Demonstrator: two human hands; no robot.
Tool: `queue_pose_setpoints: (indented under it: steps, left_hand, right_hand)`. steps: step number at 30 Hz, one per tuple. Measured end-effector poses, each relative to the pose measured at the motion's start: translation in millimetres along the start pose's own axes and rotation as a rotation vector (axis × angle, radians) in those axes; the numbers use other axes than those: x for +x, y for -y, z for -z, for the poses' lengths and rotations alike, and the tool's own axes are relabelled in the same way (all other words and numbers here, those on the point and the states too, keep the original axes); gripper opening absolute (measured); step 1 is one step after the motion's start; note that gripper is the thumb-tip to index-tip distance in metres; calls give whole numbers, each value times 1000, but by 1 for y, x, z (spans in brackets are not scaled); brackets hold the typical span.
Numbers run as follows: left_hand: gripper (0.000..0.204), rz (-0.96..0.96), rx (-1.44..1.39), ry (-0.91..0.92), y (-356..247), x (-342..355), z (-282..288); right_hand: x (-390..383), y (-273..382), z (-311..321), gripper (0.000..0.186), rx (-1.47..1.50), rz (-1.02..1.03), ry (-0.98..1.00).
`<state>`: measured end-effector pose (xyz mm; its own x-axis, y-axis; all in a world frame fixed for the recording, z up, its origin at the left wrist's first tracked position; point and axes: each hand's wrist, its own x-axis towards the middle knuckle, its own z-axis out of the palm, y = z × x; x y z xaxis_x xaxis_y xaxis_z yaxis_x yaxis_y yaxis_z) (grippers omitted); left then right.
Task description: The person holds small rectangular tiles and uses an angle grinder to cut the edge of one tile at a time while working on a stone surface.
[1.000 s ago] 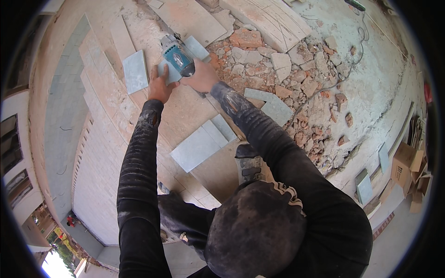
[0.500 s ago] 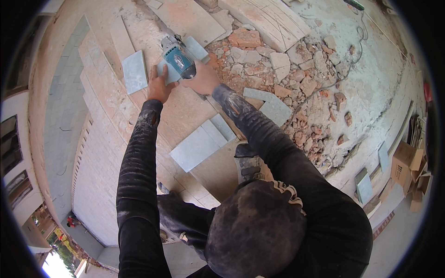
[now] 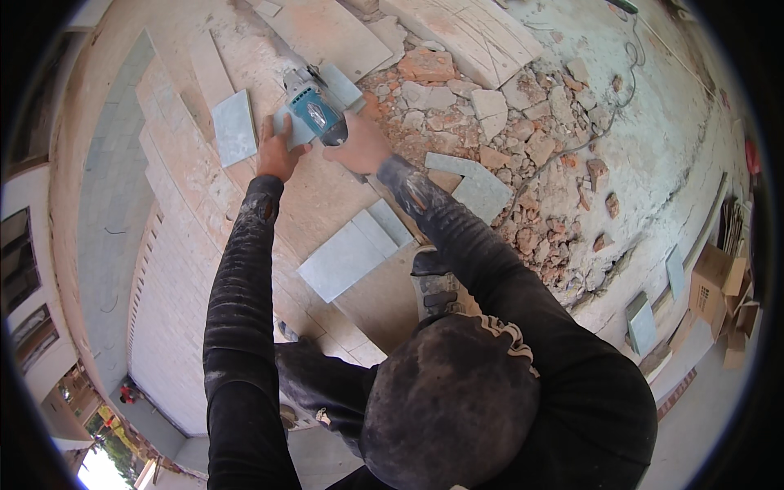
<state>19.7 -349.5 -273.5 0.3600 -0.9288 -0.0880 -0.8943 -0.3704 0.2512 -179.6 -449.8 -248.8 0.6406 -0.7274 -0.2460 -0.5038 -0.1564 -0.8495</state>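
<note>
My right hand (image 3: 359, 144) is closed around the rear body of a teal angle grinder (image 3: 315, 114). The grinder's metal head (image 3: 299, 79) lies at the far end, over a light blue-grey tile (image 3: 340, 87) that shows on both sides of the tool. My left hand (image 3: 278, 149) rests with spread fingers on the near left part of that tile, just beside the grinder. Left of this hand lies a separate blue-grey tile (image 3: 234, 129). The cutting disc and its contact with the tile are too small to make out.
Nearer to me, several cut tiles (image 3: 347, 257) lie on boards by my shoe (image 3: 435, 282). Broken brick and mortar rubble (image 3: 531, 147) spreads to the right, a cord (image 3: 563, 153) running across it. A thick slab (image 3: 465, 37) lies beyond. Cardboard boxes (image 3: 712, 282) stand far right.
Very little differs. Both hands and the grinder keep almost the same place on the tile, while the whole view has shifted slightly.
</note>
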Motion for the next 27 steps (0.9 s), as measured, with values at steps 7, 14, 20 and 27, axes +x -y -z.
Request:
queue_pose_setpoints:
  steps: [7,14,20,27]
  left_hand:
    - [83,-7,13,-3,2,1,-2]
    - [83,11,13,5,3,1,-2]
    - [83,15,36,7,3,1,-2]
    - [83,12,27,14,5,1,-1]
  right_hand:
    - [-10,0,4,60,19,-16,7]
    - [-21,-3,8,62,22,0,-3]
    - [-30,-6,12,61,62,-29,40]
    - [-40,-9,11,62,7,-44,22]
